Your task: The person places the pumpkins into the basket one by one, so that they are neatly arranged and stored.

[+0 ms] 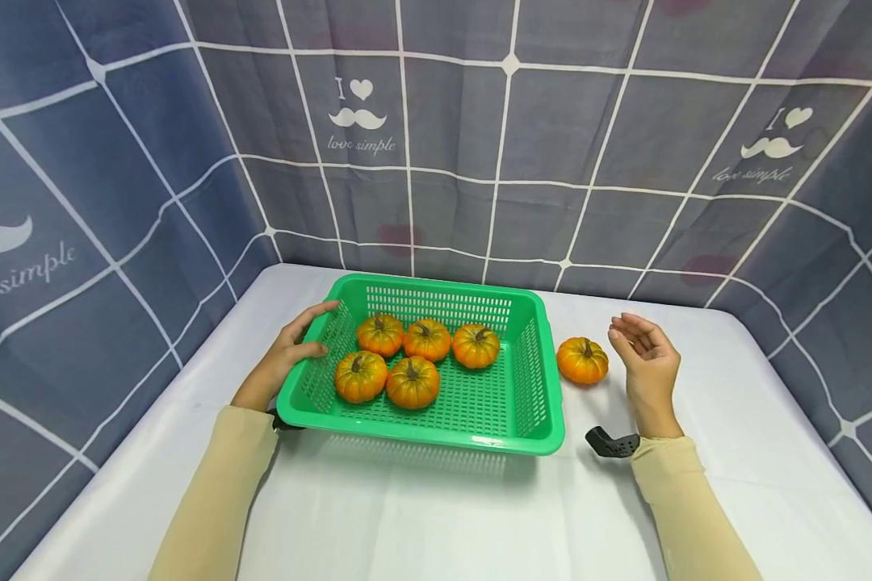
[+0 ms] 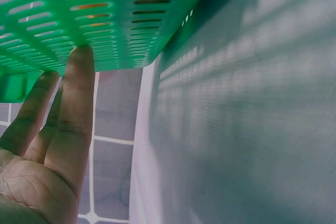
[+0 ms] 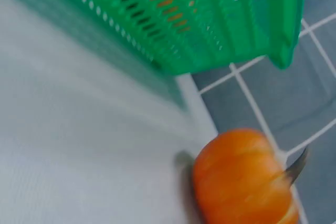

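Note:
A green plastic basket (image 1: 472,442) with slotted walls stands on the white table, with several small orange pumpkins (image 1: 413,382) in its left and middle part. My left hand (image 1: 288,353) holds the basket's left side, thumb and a finger at the rim. In the left wrist view, other fingers (image 2: 76,108) of that hand touch the slotted wall from outside. One more pumpkin (image 1: 583,361) rests on the table, just right of the basket. Beside it, a short gap away, is my right hand (image 1: 650,363), holding nothing, its fingers loosely bent and palm turned towards the pumpkin.
White cloth covers the table (image 1: 407,516). A grey checked curtain (image 1: 450,121) with white lines hangs behind and at both sides. A black wrist mount (image 1: 614,443) sticks out from the right sleeve.

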`<state>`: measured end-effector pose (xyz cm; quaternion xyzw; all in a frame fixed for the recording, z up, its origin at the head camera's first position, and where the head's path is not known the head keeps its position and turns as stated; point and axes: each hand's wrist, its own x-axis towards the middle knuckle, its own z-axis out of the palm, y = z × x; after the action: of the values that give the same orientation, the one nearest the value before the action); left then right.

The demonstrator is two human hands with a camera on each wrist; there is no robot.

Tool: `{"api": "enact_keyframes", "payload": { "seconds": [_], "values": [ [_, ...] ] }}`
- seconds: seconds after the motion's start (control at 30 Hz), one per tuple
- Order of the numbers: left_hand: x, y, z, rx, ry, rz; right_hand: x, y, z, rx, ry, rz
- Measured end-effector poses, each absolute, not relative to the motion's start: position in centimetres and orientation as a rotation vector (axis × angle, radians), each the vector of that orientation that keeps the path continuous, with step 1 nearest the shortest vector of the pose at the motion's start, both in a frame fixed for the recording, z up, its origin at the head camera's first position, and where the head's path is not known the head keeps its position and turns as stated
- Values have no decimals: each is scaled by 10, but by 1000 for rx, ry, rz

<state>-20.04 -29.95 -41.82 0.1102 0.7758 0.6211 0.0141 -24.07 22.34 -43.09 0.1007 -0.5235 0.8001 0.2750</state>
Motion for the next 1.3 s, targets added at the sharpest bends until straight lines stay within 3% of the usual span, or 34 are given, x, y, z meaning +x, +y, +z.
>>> {"api": "enact_keyframes", "payload": {
  "seconds": [0.27, 0.63, 1.3],
  "values": [
    [-201, -299, -419, 347, 2418, 1941, -244, 233, -451, 3, -1611, 2135],
    [-204, -299, -417, 336, 2416, 1942, -249, 241, -464, -73, -1924, 2188],
    [-201, -301, -419, 332, 2418, 1913, -242, 252, -472, 181, -2511, 1967]
  ]
}}
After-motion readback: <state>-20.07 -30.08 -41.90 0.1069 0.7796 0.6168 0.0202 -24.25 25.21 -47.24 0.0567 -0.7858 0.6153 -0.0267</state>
